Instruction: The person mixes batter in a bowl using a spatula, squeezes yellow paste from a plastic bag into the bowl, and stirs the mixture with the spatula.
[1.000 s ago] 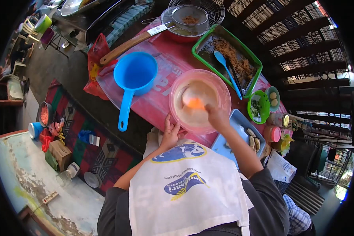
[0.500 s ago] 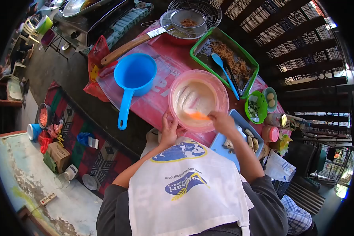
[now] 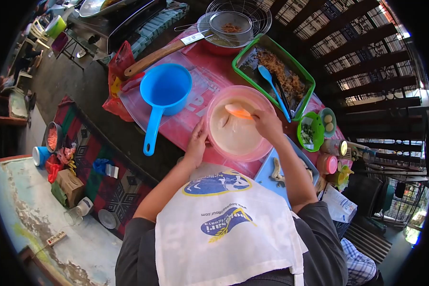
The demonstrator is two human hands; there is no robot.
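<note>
A pink bowl (image 3: 268, 107) of pale, creamy batter (image 3: 236, 136) stands on the red-covered table (image 3: 178, 136). My right hand (image 3: 268, 125) is closed on an orange spatula (image 3: 238, 111), whose blade lies in the batter near the bowl's far side. Against the bowl's left wall rests my left hand (image 3: 197, 143), its fingers holding the rim from outside. Left of the bowl is a blue dipper (image 3: 166, 86). Under my right forearm sits a light-blue tray (image 3: 270, 183) with peeled bananas (image 3: 276, 168).
A green-rimmed tray (image 3: 311, 90) holds brown crumbs and a blue spatula (image 3: 275, 90). Behind the bowl are strainers (image 3: 230, 23). A green basket (image 3: 311, 131), a bowl with eggs (image 3: 327, 121) and jars (image 3: 327, 163) line the right side. A wooden handle (image 3: 155, 58) lies back left.
The orange spatula and my right hand have moved from the near part of the bowl toward its far side. My left hand has shifted up and left along the bowl's wall.
</note>
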